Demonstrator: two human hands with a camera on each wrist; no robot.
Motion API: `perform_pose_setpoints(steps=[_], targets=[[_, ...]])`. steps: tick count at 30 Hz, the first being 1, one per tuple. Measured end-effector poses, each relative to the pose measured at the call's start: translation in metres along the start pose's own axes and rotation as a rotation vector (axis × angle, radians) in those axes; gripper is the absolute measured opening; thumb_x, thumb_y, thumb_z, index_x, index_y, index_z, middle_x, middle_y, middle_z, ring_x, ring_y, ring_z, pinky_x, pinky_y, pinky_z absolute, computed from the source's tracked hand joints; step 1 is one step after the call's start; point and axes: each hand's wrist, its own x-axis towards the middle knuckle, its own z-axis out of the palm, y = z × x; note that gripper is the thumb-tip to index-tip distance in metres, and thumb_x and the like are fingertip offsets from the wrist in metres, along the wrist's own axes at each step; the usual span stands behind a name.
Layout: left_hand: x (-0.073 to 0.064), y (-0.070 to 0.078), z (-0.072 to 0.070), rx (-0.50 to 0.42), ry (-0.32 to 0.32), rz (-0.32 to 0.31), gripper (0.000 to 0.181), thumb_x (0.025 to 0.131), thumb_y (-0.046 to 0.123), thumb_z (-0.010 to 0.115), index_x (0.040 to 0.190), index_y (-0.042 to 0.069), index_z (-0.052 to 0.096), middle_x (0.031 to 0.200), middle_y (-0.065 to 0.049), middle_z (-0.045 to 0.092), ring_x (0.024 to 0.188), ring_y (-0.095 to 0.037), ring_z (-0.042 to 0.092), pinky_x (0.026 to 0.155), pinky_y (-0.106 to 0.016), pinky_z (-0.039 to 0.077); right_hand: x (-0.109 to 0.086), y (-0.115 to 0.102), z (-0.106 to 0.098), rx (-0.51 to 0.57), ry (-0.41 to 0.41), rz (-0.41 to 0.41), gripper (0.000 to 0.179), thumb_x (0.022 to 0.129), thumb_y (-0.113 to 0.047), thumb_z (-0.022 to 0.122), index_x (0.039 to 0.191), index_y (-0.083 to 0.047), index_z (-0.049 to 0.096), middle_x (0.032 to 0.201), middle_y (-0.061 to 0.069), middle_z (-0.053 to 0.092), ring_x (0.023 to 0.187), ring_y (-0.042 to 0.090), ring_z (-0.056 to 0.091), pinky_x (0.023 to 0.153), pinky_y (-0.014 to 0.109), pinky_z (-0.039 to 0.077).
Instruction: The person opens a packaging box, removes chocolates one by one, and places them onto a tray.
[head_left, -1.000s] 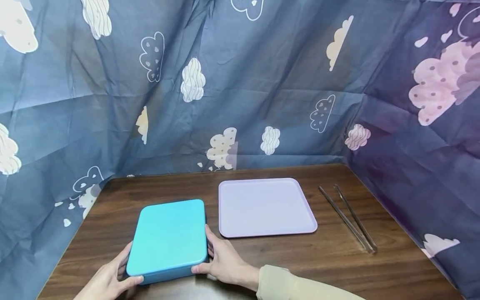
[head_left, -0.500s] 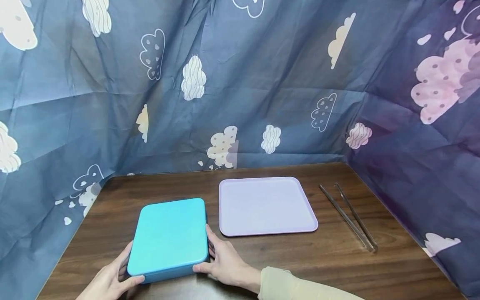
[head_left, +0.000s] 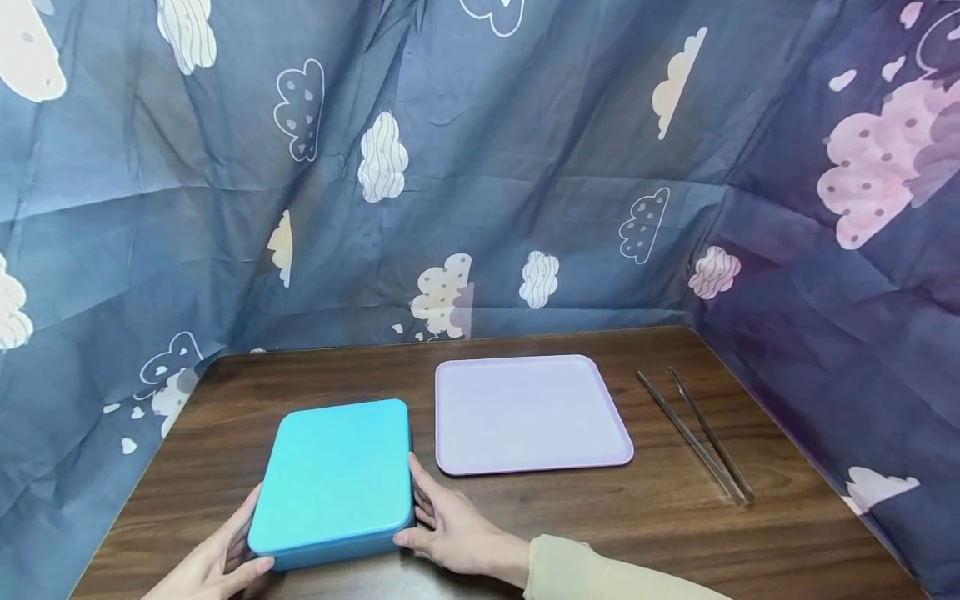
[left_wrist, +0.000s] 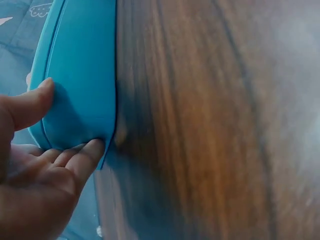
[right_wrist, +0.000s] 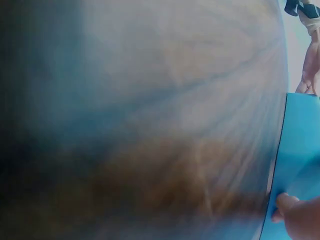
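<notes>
A low, rounded turquoise box with a lid [head_left: 333, 471] lies on the left part of the wooden table. A seam runs round it near the top, visible in the left wrist view along the box's front wall [left_wrist: 85, 65]. My left hand [head_left: 210, 554] grips the near left corner, thumb on the front wall and fingers round the side. At the near right corner my right hand [head_left: 457, 525] holds the box, its thumb by the front edge and its fingers along the right side. In the right wrist view only part of the right hand [right_wrist: 300, 215] shows.
To the right of the box lies a flat lilac tray [head_left: 532, 417]. Long metal tongs [head_left: 697, 437] rest farther right, their tips pointing away. A dark blue cloth with clouds [head_left: 480, 208] hangs behind and beside the wooden table [head_left: 600, 525].
Both thumbs have slid a little outward along the front wall toward the corners. The box has hardly moved; the tray and tongs stay as they were.
</notes>
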Motion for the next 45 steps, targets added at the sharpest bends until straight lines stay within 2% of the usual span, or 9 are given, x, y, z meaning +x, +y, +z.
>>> perform_pose_setpoints(steps=[6, 12, 19, 27, 30, 34, 37, 41, 45], targets=[[-0.002, 0.002, 0.002, 0.009, 0.019, -0.040, 0.099, 0.097, 0.031, 0.061, 0.153, 0.003, -0.016, 0.158, -0.023, -0.014, 0.141, -0.037, 0.004, 0.094, -0.007, 0.035, 0.003, -0.001, -0.001, -0.024, 0.021, 0.005, 0.097, 0.089, -0.014, 0.073, 0.157, -0.013, 0.004, 0.161, 0.009, 0.005, 0.141, 0.022, 0.028, 0.104, 0.022, 0.037], [-0.004, 0.004, 0.003, 0.183, 0.132, 0.005, 0.091, 0.099, 0.033, 0.058, 0.155, 0.002, -0.006, 0.159, -0.027, 0.001, 0.139, -0.039, 0.016, 0.094, -0.013, 0.041, 0.006, -0.003, 0.001, 0.011, 0.046, -0.031, 0.094, 0.090, -0.012, 0.072, 0.157, -0.006, 0.007, 0.158, 0.019, 0.013, 0.140, 0.026, 0.029, 0.103, 0.025, 0.040], [-0.003, 0.012, 0.000, 0.377, 0.155, -0.084, 0.099, 0.096, 0.044, 0.060, 0.154, -0.002, -0.006, 0.152, -0.037, 0.009, 0.131, -0.055, 0.031, 0.095, -0.062, 0.043, 0.002, -0.008, 0.003, -0.043, 0.071, -0.008, 0.095, 0.089, -0.016, 0.074, 0.156, -0.004, 0.008, 0.156, 0.023, 0.020, 0.136, 0.028, 0.037, 0.099, 0.028, 0.044], [-0.002, 0.024, 0.001, 0.376, 0.168, -0.016, 0.095, 0.098, 0.046, 0.055, 0.154, -0.003, -0.004, 0.154, -0.034, 0.011, 0.136, -0.050, 0.027, 0.100, -0.061, 0.039, 0.004, -0.017, -0.002, -0.137, 0.070, 0.006, 0.090, 0.092, -0.022, 0.070, 0.157, -0.006, 0.009, 0.159, 0.013, 0.016, 0.136, 0.022, 0.037, 0.096, 0.024, 0.046], [-0.002, 0.029, 0.000, 0.391, 0.189, 0.031, 0.087, 0.101, 0.042, 0.051, 0.153, -0.005, 0.000, 0.155, -0.033, 0.013, 0.137, -0.047, 0.027, 0.102, -0.059, 0.038, 0.007, -0.023, -0.006, -0.280, 0.089, 0.013, 0.089, 0.093, -0.035, 0.068, 0.157, -0.012, 0.010, 0.158, 0.007, 0.023, 0.133, 0.011, 0.039, 0.101, 0.026, 0.045], [-0.002, 0.038, -0.002, 0.434, 0.226, 0.097, 0.075, 0.105, 0.036, 0.045, 0.151, -0.009, 0.007, 0.152, -0.034, 0.019, 0.136, -0.047, 0.030, 0.102, -0.058, 0.039, 0.011, -0.033, -0.011, -0.453, 0.117, 0.007, 0.089, 0.094, -0.047, 0.063, 0.158, -0.019, 0.009, 0.137, 0.001, 0.052, 0.074, 0.004, 0.058, 0.079, 0.025, 0.051], [0.001, 0.048, -0.008, 0.489, 0.295, 0.140, 0.064, 0.107, 0.029, 0.040, 0.150, -0.011, 0.015, 0.150, -0.035, 0.025, 0.132, -0.048, 0.035, 0.100, -0.059, 0.039, 0.016, -0.040, -0.012, -0.476, 0.140, -0.037, 0.086, 0.096, -0.045, 0.060, 0.158, -0.021, 0.006, 0.138, 0.000, 0.051, 0.079, 0.007, 0.061, 0.083, 0.029, 0.052], [0.004, 0.060, -0.017, 0.519, 0.399, 0.196, 0.051, 0.108, 0.019, 0.032, 0.148, -0.011, 0.024, 0.146, -0.035, 0.033, 0.129, -0.049, 0.039, 0.098, -0.062, 0.040, 0.023, -0.050, -0.013, -0.498, 0.195, -0.104, 0.081, 0.098, -0.039, 0.058, 0.158, -0.019, 0.007, 0.157, -0.003, 0.024, 0.139, 0.011, 0.029, 0.113, 0.039, 0.031], [0.011, 0.070, -0.021, 0.506, 0.541, 0.268, 0.045, 0.108, 0.012, 0.027, 0.147, -0.009, 0.031, 0.142, -0.033, 0.041, 0.125, -0.050, 0.043, 0.096, -0.063, 0.040, 0.033, -0.057, -0.019, -0.571, 0.250, -0.200, 0.074, 0.100, -0.031, 0.057, 0.158, -0.015, 0.013, 0.159, 0.002, 0.022, 0.141, 0.015, 0.027, 0.115, 0.039, 0.028]])
